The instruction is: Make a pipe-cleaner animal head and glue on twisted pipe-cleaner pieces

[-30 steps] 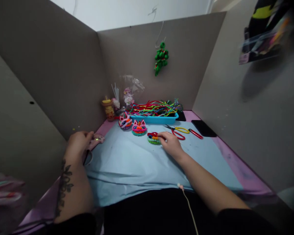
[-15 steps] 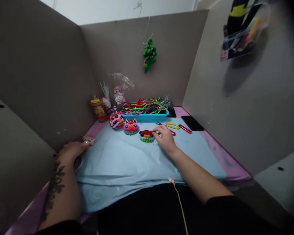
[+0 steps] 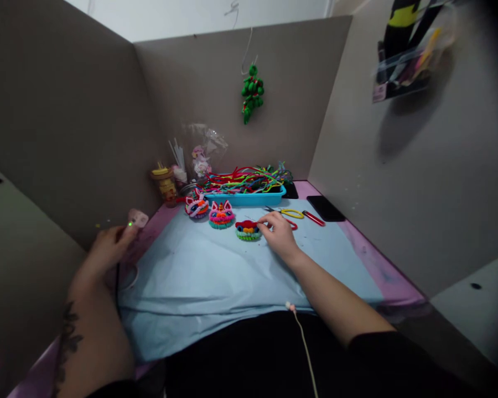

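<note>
My left hand [image 3: 105, 249] holds a small pink device [image 3: 138, 218] with a green light, lifted off the left edge of the table; a dark cord hangs from it. My right hand [image 3: 279, 232] rests on the light blue cloth [image 3: 216, 276], its fingertips touching a red, orange and green pipe-cleaner figure [image 3: 248, 230]. Two more pipe-cleaner animal heads [image 3: 221, 215] [image 3: 197, 207] stand just behind and to the left of it.
A blue tray [image 3: 245, 197] of coloured pipe cleaners stands at the back. Yellow and red scissors [image 3: 292, 214] and a black phone [image 3: 325, 208] lie to the right. A yellow-lidded jar [image 3: 166, 185] and a plastic bag [image 3: 203, 149] fill the back left corner. Grey partition walls enclose the table; a green ornament [image 3: 252, 94] hangs on the back one.
My left hand has picked the pink device up from the table edge and raised it. My right hand has stayed at the red and green figure. The camera swung right.
</note>
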Tool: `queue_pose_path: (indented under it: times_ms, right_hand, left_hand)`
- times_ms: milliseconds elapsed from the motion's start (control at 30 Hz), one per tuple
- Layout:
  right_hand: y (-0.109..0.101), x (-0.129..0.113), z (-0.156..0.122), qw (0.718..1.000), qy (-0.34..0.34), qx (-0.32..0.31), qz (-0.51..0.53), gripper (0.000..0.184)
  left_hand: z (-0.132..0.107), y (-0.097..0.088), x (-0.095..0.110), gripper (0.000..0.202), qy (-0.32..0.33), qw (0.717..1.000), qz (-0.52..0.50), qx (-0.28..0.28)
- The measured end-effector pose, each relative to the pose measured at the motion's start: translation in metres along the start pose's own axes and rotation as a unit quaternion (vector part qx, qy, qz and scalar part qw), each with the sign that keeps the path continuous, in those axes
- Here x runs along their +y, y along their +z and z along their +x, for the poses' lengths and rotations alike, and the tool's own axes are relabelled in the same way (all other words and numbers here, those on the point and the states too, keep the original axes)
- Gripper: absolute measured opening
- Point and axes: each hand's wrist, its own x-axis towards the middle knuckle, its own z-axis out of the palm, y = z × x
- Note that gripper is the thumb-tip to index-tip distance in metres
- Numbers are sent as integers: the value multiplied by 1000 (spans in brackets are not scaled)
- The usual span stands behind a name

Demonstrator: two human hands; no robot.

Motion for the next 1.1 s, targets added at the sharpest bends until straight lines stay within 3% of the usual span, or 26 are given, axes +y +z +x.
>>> queue_pose_path:
  times_ms: [100, 200, 400, 567, 700, 833, 1000, 1100]
  right_hand:
    - [-1, -1, 1, 1000, 15, 9, -2, 12]
    - [-1, -2, 2, 1000, 24, 17, -2, 11]
    - [-2, 1, 3, 1000, 24, -2, -5, 11]
    - [-2, 7, 3, 998, 18, -34, -46, 12]
    - [-2, 10, 2, 989, -6, -74, -129, 12]
    - [-2, 9, 2, 982, -22, -90, -162, 11]
    - [-1, 9, 4, 990, 14, -76, -119, 6]
    - [5, 12, 6, 994, 65, -60, -62, 6]
  left_hand:
    - [-12, 8, 15, 36, -48, 967, -248, -19]
    - [-18, 28, 26, 27, -82, 914, -389, -80]
    - [-39, 82, 67, 34, -60, 858, -455, -231]
    - [-57, 124, 96, 44, -39, 845, -415, -336]
    - [-62, 142, 99, 44, -20, 850, -407, -333]
    - [-66, 147, 93, 48, 3, 852, -404, -332]
    - [-63, 147, 84, 45, -4, 867, -385, -316]
    - [-57, 149, 82, 43, -53, 870, -398, -286]
